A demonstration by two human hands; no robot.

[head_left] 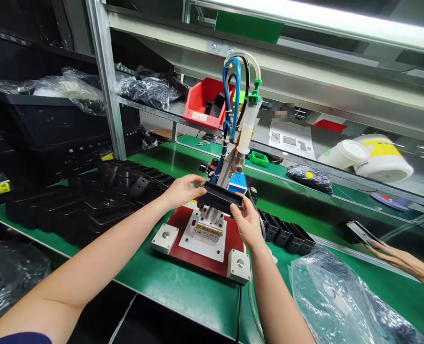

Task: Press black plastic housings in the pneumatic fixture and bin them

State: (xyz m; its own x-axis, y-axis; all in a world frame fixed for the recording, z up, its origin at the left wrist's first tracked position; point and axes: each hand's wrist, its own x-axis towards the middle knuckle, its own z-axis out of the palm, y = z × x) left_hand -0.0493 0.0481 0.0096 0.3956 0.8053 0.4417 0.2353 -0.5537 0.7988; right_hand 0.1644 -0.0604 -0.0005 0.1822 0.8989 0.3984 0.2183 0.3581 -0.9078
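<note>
At mid-frame the left hand (183,190) and right hand (247,220) each had fingers closed on one end of a black housing (219,197). They held it just over the white fixture block (209,224), below the dispensing syringe (247,129). It looked like the seating step, and settling the part would call for keeping it level.

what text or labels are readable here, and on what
None can be read.
Yellow warning label on the fixture: print too small.
Printed sheet: too small.
Yellow band on white tub: blurred.
White tag on red bin: too small.
Black part: no text shows.
</note>
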